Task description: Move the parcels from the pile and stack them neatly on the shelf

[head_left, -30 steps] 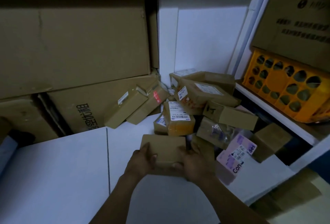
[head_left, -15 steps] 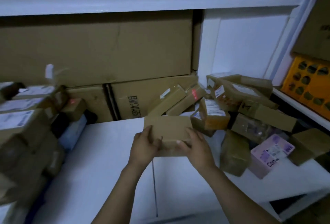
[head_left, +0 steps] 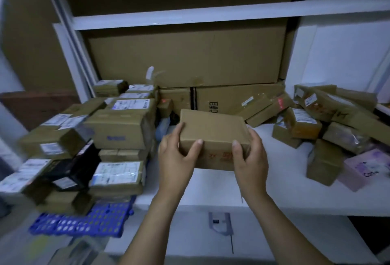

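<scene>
A plain brown cardboard parcel (head_left: 213,133) is held in the air above the white shelf board (head_left: 263,182), in the middle of the view. My left hand (head_left: 176,157) grips its left end, thumb on the front face. My right hand (head_left: 250,157) grips its right end the same way. A loose pile of brown parcels (head_left: 320,121) lies on the board at the right. A stack of labelled parcels (head_left: 120,129) stands at the left.
Large flat cartons (head_left: 190,57) lean against the back of the shelf. A pink box (head_left: 367,169) lies at the right edge. A blue plastic pallet (head_left: 84,222) sits under the left stack. An upper shelf board (head_left: 211,16) crosses overhead.
Both hands have carried the parcel away from the right pile toward the left. The view has swung left, bringing the stacked parcels and blue pallet into sight.
</scene>
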